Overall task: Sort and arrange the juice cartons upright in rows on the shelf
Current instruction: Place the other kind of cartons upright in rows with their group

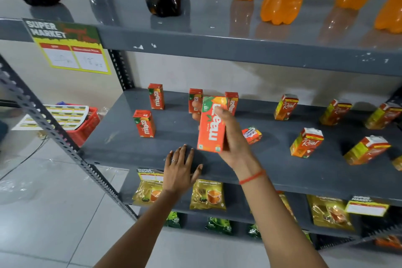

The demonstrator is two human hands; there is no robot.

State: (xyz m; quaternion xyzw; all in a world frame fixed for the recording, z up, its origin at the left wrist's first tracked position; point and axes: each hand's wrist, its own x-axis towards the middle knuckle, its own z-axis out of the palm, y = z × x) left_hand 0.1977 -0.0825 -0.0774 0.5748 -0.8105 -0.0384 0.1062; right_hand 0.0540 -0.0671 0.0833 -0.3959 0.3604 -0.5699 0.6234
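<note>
Two Maaza cartons (144,123) stand upright at the left of the grey shelf (121,143). Beside them the left hand (181,168) lies flat and empty on the shelf's front edge, fingers spread. Just right, the right hand (230,135) grips one orange Maaza carton (211,124), held above the shelf. Farther right, Real cartons (306,142) stand in loose rows.
</note>
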